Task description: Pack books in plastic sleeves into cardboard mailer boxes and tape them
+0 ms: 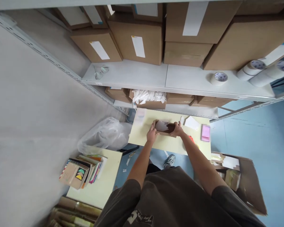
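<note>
A small open cardboard box (165,133) is held over the pale yellow table (140,138), with something white and dark brown showing inside it. My left hand (152,133) grips its left end, and my right hand (177,129) grips its right end. Right of the box lie a white paper piece (191,123) and a pink item (205,132), which is pixelated. A red object (191,138) is partly hidden behind my right forearm.
Shelves (142,74) with cardboard boxes and tape rolls (219,78) rise beyond the table. A plastic bag (109,134) and a book stack (81,171) are at left. A large open carton (251,179) stands at right.
</note>
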Tool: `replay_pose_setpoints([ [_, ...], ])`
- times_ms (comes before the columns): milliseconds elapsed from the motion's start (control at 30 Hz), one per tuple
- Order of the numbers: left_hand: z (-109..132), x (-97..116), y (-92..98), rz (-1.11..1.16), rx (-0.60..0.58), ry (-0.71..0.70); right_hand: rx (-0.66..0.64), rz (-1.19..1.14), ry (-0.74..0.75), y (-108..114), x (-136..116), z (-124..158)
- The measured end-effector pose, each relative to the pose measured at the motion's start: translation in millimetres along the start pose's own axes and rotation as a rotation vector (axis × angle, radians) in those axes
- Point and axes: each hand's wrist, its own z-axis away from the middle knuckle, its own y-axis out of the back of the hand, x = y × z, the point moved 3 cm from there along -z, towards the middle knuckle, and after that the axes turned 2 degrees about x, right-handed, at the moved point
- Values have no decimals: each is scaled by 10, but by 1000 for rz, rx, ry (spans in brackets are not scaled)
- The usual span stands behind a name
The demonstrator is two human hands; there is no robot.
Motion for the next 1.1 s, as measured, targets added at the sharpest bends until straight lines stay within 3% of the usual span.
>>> replay_pose_setpoints([
  [133,-20,-102,113,40,31,-56,81,91,-16,-81,-66,50],
  [233,4,-182,236,54,-4,-91,198,126,-37,-134,-296,180],
  [433,-27,-481,541,61,-20,-150,621,21,127,-269,-1288,307],
  [567,-173,-666,683,64,-49,-253,687,26,158,-461,-1932,100],
  [667,-244,-691,787,41,-18,-335,726,-12,205,-604,-2180,-53],
  [767,-217,-608,888,1,27,-402,768,-56,195,-625,-2133,-74],
  [900,-121,-377,908,9,74,-417,694,81,43,-443,-1732,100],
  [1000,-132,-190,790,15,17,-425,530,213,-106,-292,-1353,276],
  [1100,-247,-137,641,-47,-71,-360,298,245,-174,-238,-1058,401],
])
